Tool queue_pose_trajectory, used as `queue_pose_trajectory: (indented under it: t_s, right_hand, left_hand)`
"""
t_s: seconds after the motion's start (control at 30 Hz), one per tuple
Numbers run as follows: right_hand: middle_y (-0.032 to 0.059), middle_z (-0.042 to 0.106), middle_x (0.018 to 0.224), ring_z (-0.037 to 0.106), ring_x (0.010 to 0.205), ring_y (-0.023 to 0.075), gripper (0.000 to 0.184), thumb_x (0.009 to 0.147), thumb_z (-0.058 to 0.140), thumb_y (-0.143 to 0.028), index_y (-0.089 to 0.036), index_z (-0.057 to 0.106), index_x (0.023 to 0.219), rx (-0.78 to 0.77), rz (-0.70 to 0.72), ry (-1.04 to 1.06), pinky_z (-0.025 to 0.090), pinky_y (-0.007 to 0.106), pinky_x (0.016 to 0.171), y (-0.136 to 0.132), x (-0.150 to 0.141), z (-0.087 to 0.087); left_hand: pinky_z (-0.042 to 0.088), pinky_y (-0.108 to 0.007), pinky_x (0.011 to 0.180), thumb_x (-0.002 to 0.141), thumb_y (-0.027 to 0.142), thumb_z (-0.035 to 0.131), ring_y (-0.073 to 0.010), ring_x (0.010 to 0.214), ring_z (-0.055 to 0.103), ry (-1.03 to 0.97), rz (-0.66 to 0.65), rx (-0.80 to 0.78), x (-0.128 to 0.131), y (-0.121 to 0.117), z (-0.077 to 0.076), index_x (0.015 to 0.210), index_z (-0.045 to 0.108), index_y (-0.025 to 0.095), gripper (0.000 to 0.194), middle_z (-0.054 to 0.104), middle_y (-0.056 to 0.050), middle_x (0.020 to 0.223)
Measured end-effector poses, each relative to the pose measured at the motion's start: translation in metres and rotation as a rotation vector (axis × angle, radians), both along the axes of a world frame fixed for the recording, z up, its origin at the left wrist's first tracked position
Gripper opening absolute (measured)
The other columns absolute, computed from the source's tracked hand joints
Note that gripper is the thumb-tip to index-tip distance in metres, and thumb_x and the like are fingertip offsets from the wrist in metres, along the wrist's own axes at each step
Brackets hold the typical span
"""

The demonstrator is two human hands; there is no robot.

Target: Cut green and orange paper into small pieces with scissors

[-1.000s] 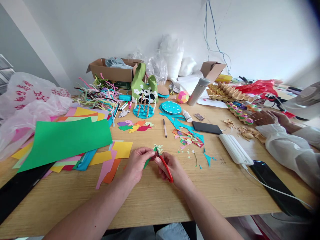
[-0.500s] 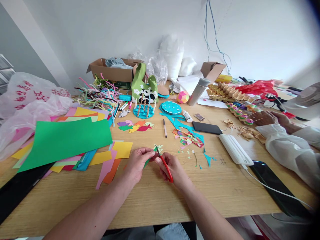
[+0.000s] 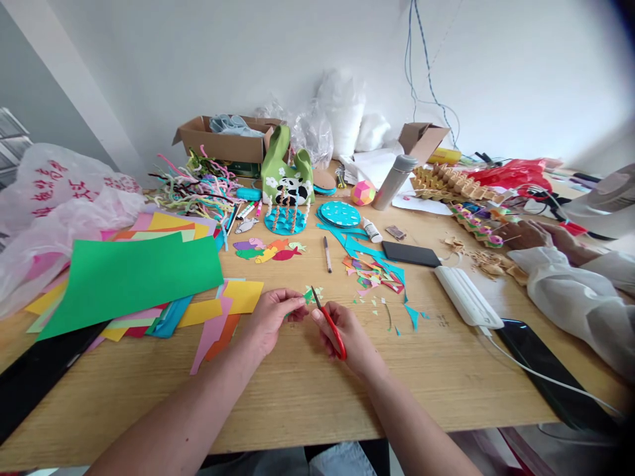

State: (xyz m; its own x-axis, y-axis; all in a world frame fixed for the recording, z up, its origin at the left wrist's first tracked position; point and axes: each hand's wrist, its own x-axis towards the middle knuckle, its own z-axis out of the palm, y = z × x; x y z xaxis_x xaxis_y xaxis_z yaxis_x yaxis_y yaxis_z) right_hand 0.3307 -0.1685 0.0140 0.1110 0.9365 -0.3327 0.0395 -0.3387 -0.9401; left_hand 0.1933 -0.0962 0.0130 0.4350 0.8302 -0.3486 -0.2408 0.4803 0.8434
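My right hand is closed round the red handles of a pair of scissors, whose dark blades point away from me. Just left of them, my left hand pinches a small piece of green paper, mostly hidden behind the fingers. The blade tips are right beside that green piece; whether they touch it I cannot tell. Tiny pale green snippets lie on the table past my fingertips. Beyond the hands, several coloured paper fish lie in a cluster, with a pen to their right.
Green paper tops a stack of coloured sheets at left. Paper scraps, a black phone-like slab and a white power bank lie to the right. A grey bottle stands farther back. Another person's hands are at far right.
The green paper has turned in my left hand and shows less below the fingers. The scissors have shifted slightly right, away from the left hand.
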Motion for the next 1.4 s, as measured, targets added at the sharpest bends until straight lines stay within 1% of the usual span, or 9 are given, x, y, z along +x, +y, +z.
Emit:
queue_pose_trajectory:
  t_s: [0.1, 0.27, 0.37, 0.47, 0.6, 0.8, 1.2, 1.4]
  right_hand:
    - [-0.0066, 0.052, 0.047, 0.045, 0.034, 0.0075, 0.050, 0.072, 0.062, -0.065, -0.021, 0.040, 0.070, 0.009, 0.042, 0.004, 0.035, 0.018, 0.033, 0.000, 0.001, 0.005]
    - [-0.0050, 0.055, 0.051, 0.048, 0.037, 0.0081, 0.051, 0.072, 0.060, -0.068, -0.020, 0.041, 0.071, 0.001, 0.112, 0.004, 0.037, 0.019, 0.037, -0.001, 0.003, 0.007]
    - [-0.0056, 0.054, 0.051, 0.049, 0.038, 0.0082, 0.053, 0.071, 0.059, -0.070, -0.020, 0.041, 0.072, -0.008, 0.143, 0.008, 0.039, 0.019, 0.038, -0.002, 0.003, 0.006]
    - [-0.0061, 0.054, 0.050, 0.048, 0.037, 0.0078, 0.054, 0.071, 0.058, -0.071, -0.021, 0.041, 0.074, -0.023, 0.165, 0.013, 0.039, 0.019, 0.038, -0.002, 0.003, 0.005]
    - [-0.0061, 0.054, 0.051, 0.048, 0.037, 0.0076, 0.054, 0.071, 0.058, -0.072, -0.020, 0.041, 0.075, -0.028, 0.188, 0.004, 0.039, 0.018, 0.037, -0.003, 0.003, 0.005]
    - [-0.0058, 0.054, 0.051, 0.049, 0.038, 0.0081, 0.054, 0.072, 0.058, -0.071, -0.020, 0.042, 0.075, -0.026, 0.231, -0.016, 0.038, 0.018, 0.037, -0.003, 0.005, 0.002]
    - [-0.0074, 0.051, 0.047, 0.044, 0.033, 0.0057, 0.052, 0.074, 0.059, -0.069, -0.020, 0.040, 0.073, -0.027, 0.230, -0.039, 0.033, 0.015, 0.031, -0.002, 0.006, 0.001]
    - [-0.0076, 0.051, 0.047, 0.044, 0.033, 0.0057, 0.052, 0.074, 0.059, -0.069, -0.020, 0.040, 0.073, -0.036, 0.222, -0.036, 0.033, 0.015, 0.031, -0.003, 0.006, 0.000]
  left_hand:
    - [0.043, -0.025, 0.060, 0.056, 0.023, 0.080, -0.0110, 0.056, 0.056, 0.015, -0.042, 0.005, -0.004, 0.005, 0.001, 0.066, 0.069, 0.014, 0.017, 0.063, -0.002, 0.059]
    - [0.043, -0.023, 0.056, 0.056, 0.021, 0.081, -0.0094, 0.051, 0.054, 0.018, -0.059, -0.009, -0.010, 0.014, 0.001, 0.067, 0.070, 0.013, 0.017, 0.061, 0.000, 0.055]
    - [0.048, -0.026, 0.062, 0.056, 0.022, 0.082, -0.0116, 0.056, 0.060, 0.009, -0.088, -0.043, -0.013, 0.018, 0.000, 0.069, 0.070, 0.013, 0.020, 0.067, -0.004, 0.064]
    - [0.052, -0.031, 0.070, 0.056, 0.022, 0.082, -0.0167, 0.065, 0.067, -0.006, -0.123, -0.070, -0.015, 0.019, 0.000, 0.071, 0.069, 0.012, 0.022, 0.072, -0.009, 0.074]
    - [0.053, -0.034, 0.072, 0.057, 0.020, 0.081, -0.0206, 0.067, 0.070, -0.019, -0.151, -0.087, -0.016, 0.019, 0.000, 0.070, 0.067, 0.012, 0.021, 0.073, -0.012, 0.072]
    - [0.054, -0.033, 0.069, 0.057, 0.020, 0.080, -0.0198, 0.063, 0.069, -0.007, -0.174, -0.090, -0.017, 0.020, -0.001, 0.070, 0.065, 0.011, 0.022, 0.073, -0.013, 0.072]
    - [0.053, -0.032, 0.067, 0.056, 0.021, 0.080, -0.0194, 0.062, 0.069, 0.012, -0.180, -0.068, -0.017, 0.020, -0.002, 0.069, 0.065, 0.012, 0.022, 0.073, -0.012, 0.070]
    - [0.053, -0.031, 0.067, 0.058, 0.020, 0.079, -0.0188, 0.062, 0.069, 0.004, -0.183, -0.062, -0.018, 0.021, -0.003, 0.070, 0.065, 0.012, 0.021, 0.073, -0.011, 0.071]
